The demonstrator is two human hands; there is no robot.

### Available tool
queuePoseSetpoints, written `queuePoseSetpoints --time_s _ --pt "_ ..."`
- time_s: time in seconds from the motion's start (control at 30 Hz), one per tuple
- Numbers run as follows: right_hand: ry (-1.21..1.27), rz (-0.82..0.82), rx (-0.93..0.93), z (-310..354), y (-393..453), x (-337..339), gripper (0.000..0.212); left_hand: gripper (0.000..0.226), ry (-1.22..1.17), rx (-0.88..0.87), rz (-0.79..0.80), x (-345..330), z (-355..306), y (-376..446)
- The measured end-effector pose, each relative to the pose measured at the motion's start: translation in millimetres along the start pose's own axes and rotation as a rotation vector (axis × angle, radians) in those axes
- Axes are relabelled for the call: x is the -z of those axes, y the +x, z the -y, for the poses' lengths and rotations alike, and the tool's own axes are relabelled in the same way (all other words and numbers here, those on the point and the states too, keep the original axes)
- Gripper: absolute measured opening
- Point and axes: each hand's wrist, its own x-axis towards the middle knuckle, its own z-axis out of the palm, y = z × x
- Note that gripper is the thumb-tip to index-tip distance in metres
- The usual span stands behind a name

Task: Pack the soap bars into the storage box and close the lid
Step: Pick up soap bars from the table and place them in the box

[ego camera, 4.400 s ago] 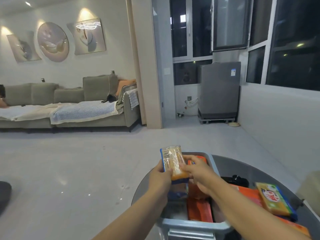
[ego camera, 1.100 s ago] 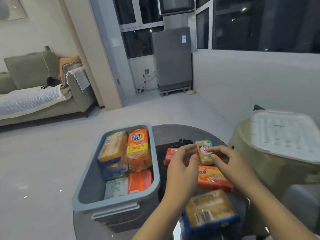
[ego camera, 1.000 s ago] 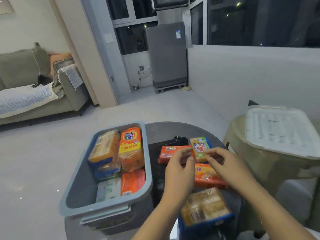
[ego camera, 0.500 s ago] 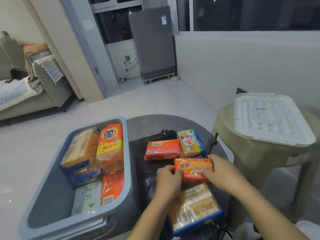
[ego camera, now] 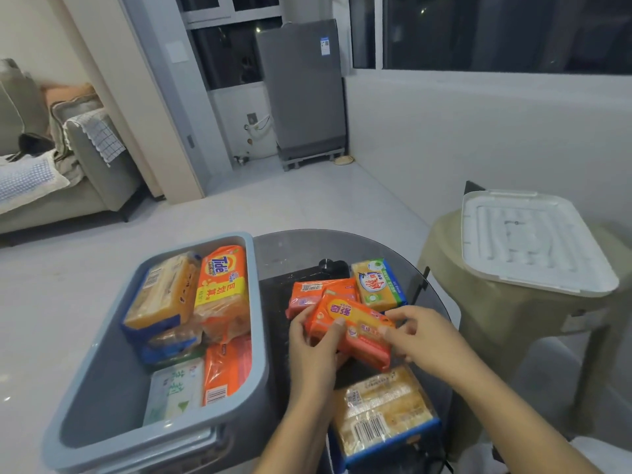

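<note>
Soap bar [ego camera: 352,328] in orange wrap, both hands on it: left hand [ego camera: 313,343] and right hand [ego camera: 419,335] fingers curled round its ends, beside the storage box [ego camera: 254,336].

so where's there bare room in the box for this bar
Bare floor shows along the box's left wall and near end, beside the green pack. The right side, under the Tide pack, is crowded. Both hands hold the orange bar.

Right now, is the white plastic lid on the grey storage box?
No, the white plastic lid rests on the beige stool, apart from the open grey storage box.
</note>
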Motion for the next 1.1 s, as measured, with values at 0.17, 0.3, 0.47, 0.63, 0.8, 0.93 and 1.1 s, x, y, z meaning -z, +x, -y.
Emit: queuePoseSetpoints --time_s 0.17,0.3,0.47,0.63,0.8,0.93,1.1 --pt "-0.103 -0.024 0.052 22.4 30.0 8.0 0.021 0.047 -0.156 0.036 -0.079 9.4 -0.2 0.8" --pt "-0.304 -0.045 0.144 37.1 69.0 1.6 0.030 0.046 -0.292 0.118 -0.151 13.4 4.4 0.2" --pt "-0.587 0.093 0.253 46.9 107.1 -22.9 0.052 0.049 -0.334 0.140 -0.240 16.4 13.4 0.2" --pt "-0.707 0.221 0.224 52.2 128.5 -34.0 0.066 0.050 -0.313 0.141 -0.292 17.3 21.0 5.6" --pt "-0.771 0.269 0.188 51.3 138.6 -38.3 0.065 0.052 -0.252 0.105 -0.300 16.6 27.4 11.8" --pt "-0.702 0.256 0.187 50.8 138.0 -42.0 0.060 0.052 -0.309 0.168 -0.290 16.5 30.2 11.1" --pt "-0.608 0.231 0.193 49.6 134.8 -44.2 0.062 0.052 -0.332 0.169 -0.319 15.3 26.5 10.1"
